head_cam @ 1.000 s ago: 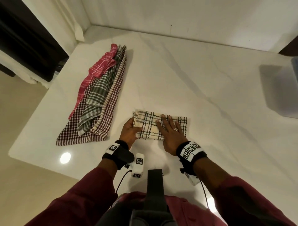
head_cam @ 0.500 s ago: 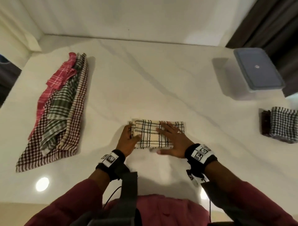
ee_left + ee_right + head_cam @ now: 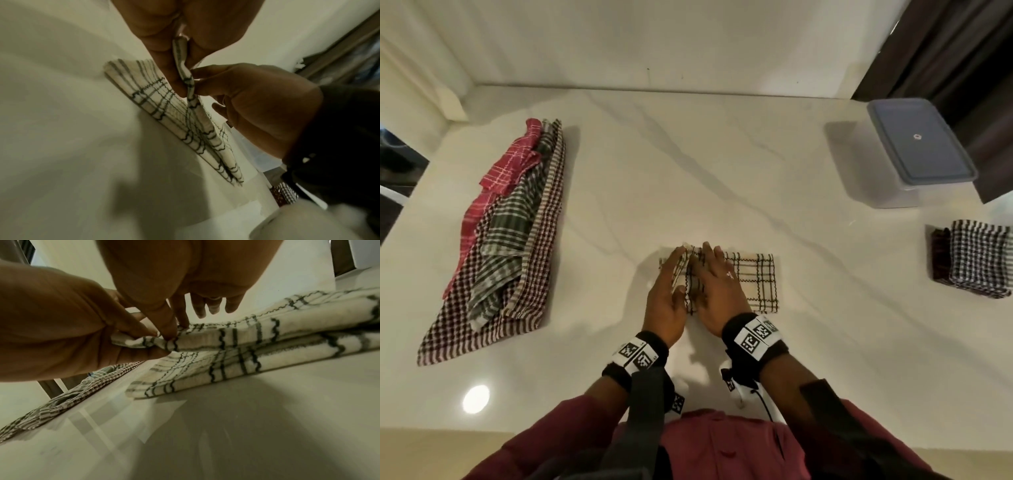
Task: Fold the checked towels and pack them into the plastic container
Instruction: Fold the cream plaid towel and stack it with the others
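Note:
A cream checked towel [image 3: 756, 277], folded into a strip, lies on the white marble table [image 3: 722, 164] in front of me. My left hand [image 3: 679, 270] pinches its left end between thumb and fingers and holds that end raised off the table, as the left wrist view shows at the left hand [image 3: 180, 78] and towel [image 3: 156, 100]. My right hand [image 3: 705, 267] lies over the towel's middle. In the right wrist view the right hand [image 3: 176, 332] nips the same raised edge of the towel [image 3: 267, 340] with thumb and forefinger, the other fingers straight.
A heap of unfolded checked towels [image 3: 510, 233], red, green and maroon, lies at the left. The plastic container [image 3: 921, 150] stands at the far right with its blue-grey lid on. Nearer on the right edge sits a stack of folded checked towels [image 3: 976, 257].
The left hand has lifted the towel's left end and carried it rightward. The right hand has slid left from pressing flat to meet that raised edge. The head view has turned right.

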The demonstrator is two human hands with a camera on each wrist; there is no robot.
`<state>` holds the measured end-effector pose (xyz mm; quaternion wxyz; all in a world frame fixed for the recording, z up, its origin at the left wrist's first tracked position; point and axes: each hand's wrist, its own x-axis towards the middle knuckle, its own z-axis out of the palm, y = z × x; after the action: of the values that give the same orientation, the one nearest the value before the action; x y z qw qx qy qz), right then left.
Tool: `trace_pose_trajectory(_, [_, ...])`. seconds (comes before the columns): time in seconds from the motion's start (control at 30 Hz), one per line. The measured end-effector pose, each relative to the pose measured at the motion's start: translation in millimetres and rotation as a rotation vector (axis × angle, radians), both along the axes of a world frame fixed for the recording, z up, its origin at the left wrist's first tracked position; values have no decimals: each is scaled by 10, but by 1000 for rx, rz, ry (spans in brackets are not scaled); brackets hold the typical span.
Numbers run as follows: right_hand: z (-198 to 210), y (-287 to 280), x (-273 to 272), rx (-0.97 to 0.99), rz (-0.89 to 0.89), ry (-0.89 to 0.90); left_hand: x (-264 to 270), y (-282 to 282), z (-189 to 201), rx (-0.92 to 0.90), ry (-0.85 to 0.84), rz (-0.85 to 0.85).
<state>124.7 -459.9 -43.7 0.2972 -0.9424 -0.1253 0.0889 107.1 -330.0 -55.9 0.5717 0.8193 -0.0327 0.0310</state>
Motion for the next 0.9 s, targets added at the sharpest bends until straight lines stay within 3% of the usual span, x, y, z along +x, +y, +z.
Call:
trace_pose_trajectory(0.17, [-176, -19, 17, -163, 105, 93, -68, 62, -46, 78, 38, 77])
trace_pose_trajectory(0.27, [-306, -122, -1, -317, 158, 150, -70, 54, -54, 487, 223, 84])
trace_pose_trajectory(0.3, [-319, -134, 4, -331, 173, 154, -64, 71, -45, 617, 209, 70])
trace_pose_trajectory(0.4, [-310, -122, 19, -342, 202, 200, 18, 82, -34, 682, 16, -169])
trace_pose_trajectory(0.5, [-313, -144, 35, -344, 194, 223, 122, 47, -73, 722, 108, -337])
trace_pose_trajectory(0.57, [-306, -217, 22, -353, 178, 232, 141, 74, -145, 913, 182, -363])
trace_pose_trajectory(0.63, [-320, -340, -17, -360, 113, 247, 128, 129, -219, 1063, 182, -370])
trace_pose_trajectory(0.77, [-337, -597, -186, -341, -120, 270, 123, 143, -314, 1007, 215, -383])
trace_pose_trajectory(0.9, [-173, -731, -263, -44, -493, 180, 119, 138, -352, 985, 186, -364])
